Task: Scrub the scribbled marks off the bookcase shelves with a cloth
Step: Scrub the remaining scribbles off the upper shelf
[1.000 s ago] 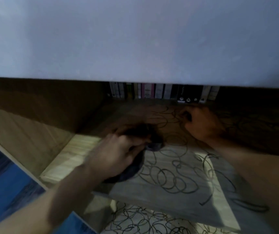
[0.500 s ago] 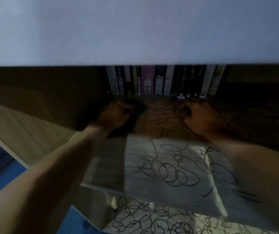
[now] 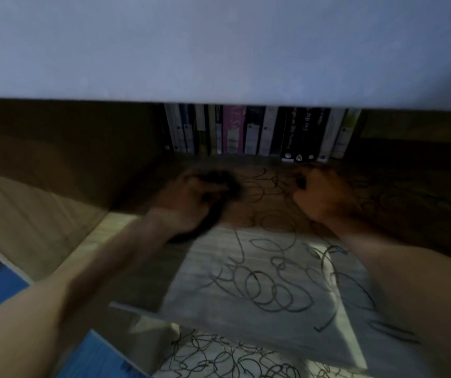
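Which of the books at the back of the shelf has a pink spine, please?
The pink book, left of the row's middle, straight behind the gap between the left hand and right hand. Its neighbours have white, grey or black spines.

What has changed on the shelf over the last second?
The left hand, gripping the dark crumpled cloth, slid from the shelf's lit front back toward the row of upright books. The right hand stayed fisted on the shelf; the black scribbles remain.
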